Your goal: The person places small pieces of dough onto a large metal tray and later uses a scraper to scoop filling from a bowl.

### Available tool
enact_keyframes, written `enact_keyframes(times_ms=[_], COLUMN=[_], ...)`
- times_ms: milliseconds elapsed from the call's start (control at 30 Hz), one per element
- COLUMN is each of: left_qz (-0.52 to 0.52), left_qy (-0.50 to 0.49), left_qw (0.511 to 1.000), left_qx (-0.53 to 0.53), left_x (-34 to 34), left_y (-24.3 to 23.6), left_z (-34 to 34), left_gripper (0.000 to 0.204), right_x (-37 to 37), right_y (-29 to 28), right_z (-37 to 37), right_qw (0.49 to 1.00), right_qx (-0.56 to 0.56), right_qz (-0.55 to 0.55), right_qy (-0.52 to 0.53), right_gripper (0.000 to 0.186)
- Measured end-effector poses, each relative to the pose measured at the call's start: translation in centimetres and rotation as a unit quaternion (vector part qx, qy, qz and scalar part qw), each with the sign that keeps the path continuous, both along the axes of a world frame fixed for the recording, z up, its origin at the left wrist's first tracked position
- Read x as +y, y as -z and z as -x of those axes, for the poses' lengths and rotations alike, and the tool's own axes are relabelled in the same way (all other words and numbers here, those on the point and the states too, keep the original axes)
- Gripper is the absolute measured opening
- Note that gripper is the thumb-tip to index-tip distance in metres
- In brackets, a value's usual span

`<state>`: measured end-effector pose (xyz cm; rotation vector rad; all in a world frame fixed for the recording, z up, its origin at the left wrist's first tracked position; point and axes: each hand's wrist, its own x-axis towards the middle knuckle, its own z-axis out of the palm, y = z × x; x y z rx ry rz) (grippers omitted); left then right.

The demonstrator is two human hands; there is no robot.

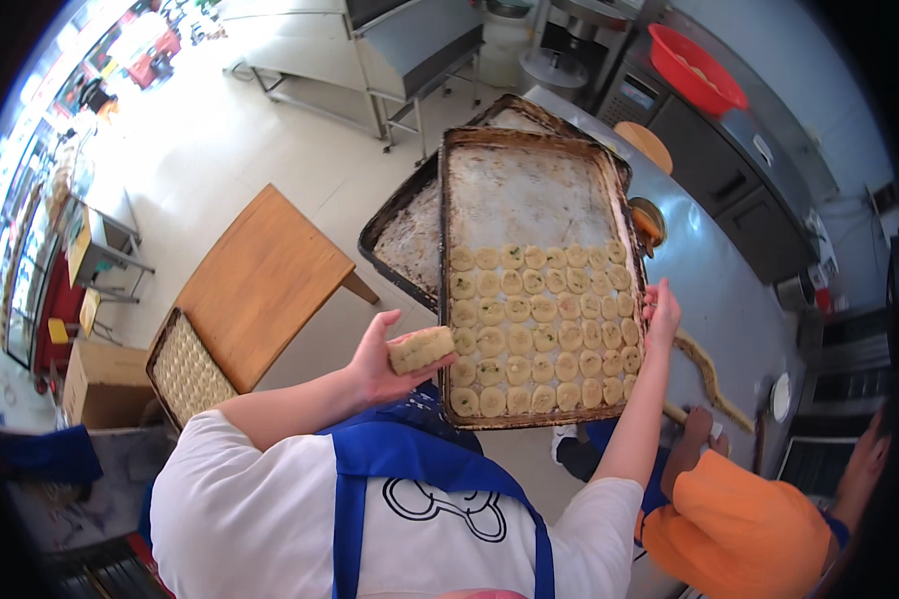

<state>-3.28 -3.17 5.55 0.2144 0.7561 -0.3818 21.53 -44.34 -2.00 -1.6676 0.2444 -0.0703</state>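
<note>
A loaf-shaped block of pale dough (422, 350), apparently pieces pressed together, lies in the closed fingers of my left hand (378, 361), beside the left rim of a large baking tray (529, 205). Rows of small flat dough rounds (543, 339), some flecked with green, cover the near part of this tray; its far part is bare, stained metal. My right hand (661, 311) is at the right rim, its fingers curled over the edge; what lies under the fingertips is hidden. Beneath, turned at an angle, sits another dark-rimmed tray (402, 235).
A steel worktable (694, 235) bears a long dough rope (707, 374) and a bowl with orange contents (647, 226). A co-worker in an orange top (739, 519) stands close at right. At left are a wooden table (260, 285) and another filled tray (185, 369).
</note>
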Motion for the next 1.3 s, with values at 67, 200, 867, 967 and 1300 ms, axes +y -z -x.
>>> enact_keyframes(times_ms=[67,200,867,967,1300], left_qz=[-0.029,-0.047,-0.164,-0.123,-0.084], left_qy=[0.029,0.047,0.376,0.377,0.224], left_qw=[0.998,0.993,0.873,0.882,0.95], left_qx=[-0.049,-0.102,-0.262,-0.256,-0.199], left_x=[2.7,7.9,4.7,4.3,14.2], left_y=[0.0,-2.3,6.8,6.2,-0.8], left_z=[-0.6,-10.4,-58.1,-58.5,-48.6], left_gripper=[0.063,0.065,0.069,0.07,0.074], right_x=[1.1,-0.5,16.9,18.1,10.5], right_y=[-0.8,-0.5,-5.2,-5.7,-4.6], right_z=[0.5,1.1,22.9,21.6,15.8], right_qw=[1.0,0.999,0.875,0.869,0.897], right_qx=[0.003,0.001,0.076,0.073,0.047], right_qz=[-0.002,0.022,0.044,-0.033,0.02], right_qy=[0.027,0.04,0.476,0.488,0.439], right_gripper=[0.045,0.043,0.044,0.044,0.043])
